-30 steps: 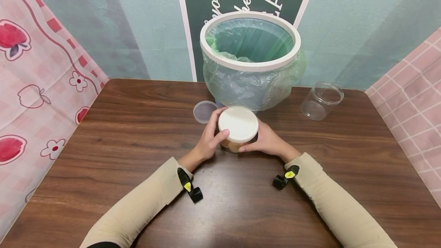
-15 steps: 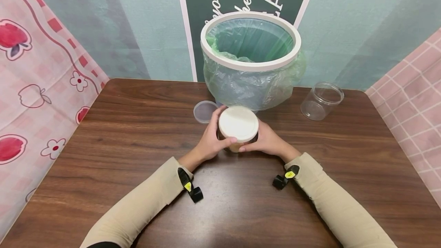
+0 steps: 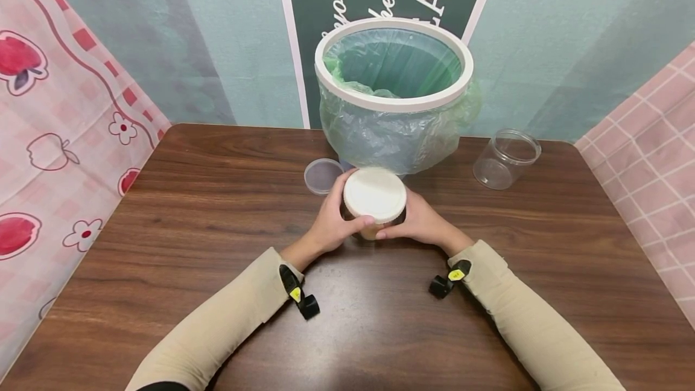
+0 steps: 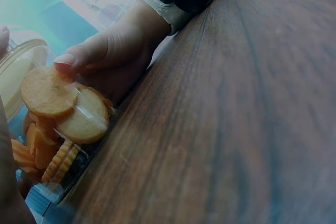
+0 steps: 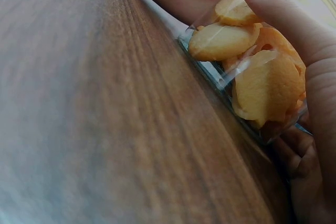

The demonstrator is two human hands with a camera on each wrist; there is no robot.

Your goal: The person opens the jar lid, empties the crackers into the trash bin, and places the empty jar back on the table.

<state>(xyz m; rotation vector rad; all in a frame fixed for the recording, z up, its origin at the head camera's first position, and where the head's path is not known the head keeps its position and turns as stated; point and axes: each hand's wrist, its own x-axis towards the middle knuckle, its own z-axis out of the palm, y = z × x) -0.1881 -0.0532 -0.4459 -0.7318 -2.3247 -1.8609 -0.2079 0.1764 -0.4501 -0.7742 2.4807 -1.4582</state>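
Observation:
A clear jar [image 3: 370, 233] with a white lid [image 3: 374, 193] stands on the table, held between both hands. Round golden biscuits [image 4: 48, 92] show through its side in the left wrist view, with wavy-edged ones [image 4: 60, 161] lower down. My left hand [image 3: 330, 217] grips the jar from the left, its thumb across the front just under the lid. On the right side, my right hand [image 3: 420, 217] grips the jar with the thumb low at the front. The other fingers are mostly hidden behind the jar in the head view. The lid sits on top of the jar.
Behind the jar rises a bin [image 3: 393, 104] with a white rim and a green plastic liner. A clear round lid [image 3: 323, 176] lies left of the hands. An uncovered clear jar [image 3: 502, 165] stands at the back right of the wooden table [image 3: 217, 198].
My left thumb has slid to the right and slightly down, from the lid's edge to the front of the jar. The jar and right hand have stayed in place.

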